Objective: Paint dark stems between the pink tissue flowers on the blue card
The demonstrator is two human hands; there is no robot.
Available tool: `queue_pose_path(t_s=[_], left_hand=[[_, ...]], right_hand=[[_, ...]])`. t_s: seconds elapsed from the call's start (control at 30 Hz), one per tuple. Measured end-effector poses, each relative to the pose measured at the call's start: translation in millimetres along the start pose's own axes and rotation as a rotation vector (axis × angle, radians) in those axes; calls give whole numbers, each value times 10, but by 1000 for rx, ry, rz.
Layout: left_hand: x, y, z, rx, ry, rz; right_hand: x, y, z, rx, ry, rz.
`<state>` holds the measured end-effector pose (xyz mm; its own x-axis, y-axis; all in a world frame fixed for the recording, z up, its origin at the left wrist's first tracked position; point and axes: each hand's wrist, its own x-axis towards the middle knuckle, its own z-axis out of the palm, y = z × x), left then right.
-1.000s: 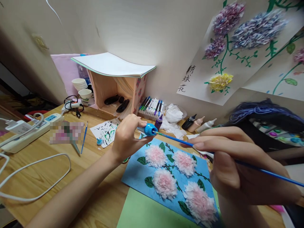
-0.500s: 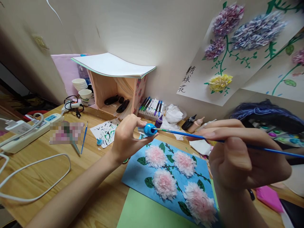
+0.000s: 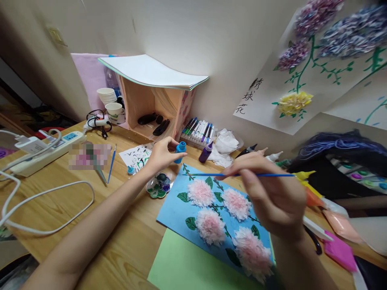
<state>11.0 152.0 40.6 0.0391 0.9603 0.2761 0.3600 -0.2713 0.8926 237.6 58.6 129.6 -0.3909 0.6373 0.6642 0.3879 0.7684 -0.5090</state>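
Observation:
My left hand (image 3: pixel 161 155) is stretched forward and closed on a small blue paint bottle (image 3: pixel 180 151), held near the far edge of a blue card. My right hand (image 3: pixel 272 197) pinches a thin blue paintbrush (image 3: pixel 242 175) that lies level above the card, its tip pointing left. The blue card (image 3: pixel 175 215) carries several pink tissue flowers (image 3: pixel 199 192) with green leaves. A flower-shaped palette (image 3: pixel 159 186) with dark paint sits just below my left hand. A purple paint bottle (image 3: pixel 206 153) stands behind the card.
A green sheet (image 3: pixel 187 266) lies under the card's near edge. A marker set (image 3: pixel 198 131), a wooden box shelf (image 3: pixel 151 108), paper cups (image 3: pixel 110 102), a power strip (image 3: pixel 45 153) with white cables, a second brush (image 3: pixel 111 163) and paint bottles are around. Flower pictures hang on the wall.
The brush tip has come out of the blue bottle. My left hand has moved the bottle away and down toward the table, my right hand drew the brush back over the card, and the view shifted.

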Motion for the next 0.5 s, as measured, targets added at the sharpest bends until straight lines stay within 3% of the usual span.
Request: queue_pose_path(t_s=[0.13, 0.23, 0.5], left_hand=[[50, -223, 49, -80, -58, -69], [53, -308, 83, -66, -52, -75], [42, -318, 85, -15, -51, -108]], right_hand=[[47, -40, 302, 6, -326, -65], [40, 38, 489, -29, -498, -96], [-63, 145, 604, -35, -584, -52]])
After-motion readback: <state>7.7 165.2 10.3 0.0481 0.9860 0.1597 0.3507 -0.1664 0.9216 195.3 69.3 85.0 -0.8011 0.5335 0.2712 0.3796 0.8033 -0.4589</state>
